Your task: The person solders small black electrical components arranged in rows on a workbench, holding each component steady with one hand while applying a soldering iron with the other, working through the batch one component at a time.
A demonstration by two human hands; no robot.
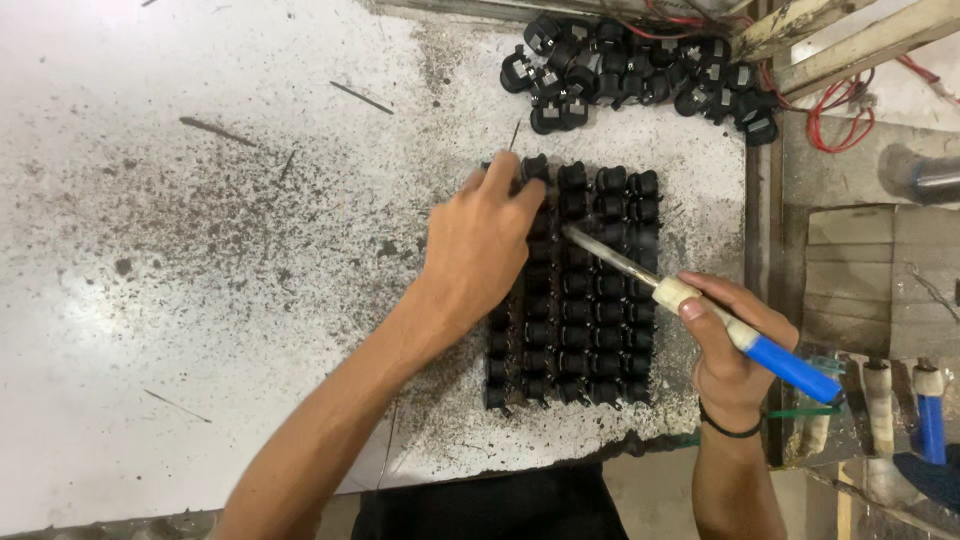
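A black rack of several small black plastic parts in rows lies on the speckled white worktop. My left hand rests on the rack's upper left corner, fingers pinching a thin wire that sticks up past the parts. My right hand grips a soldering iron with a blue handle, its metal tip pointing up-left over the rack's middle, just right of my left hand.
A pile of loose black parts with red wires sits at the back right. Wooden slats and a bench edge lie to the right. Another blue-handled tool stands at the lower right.
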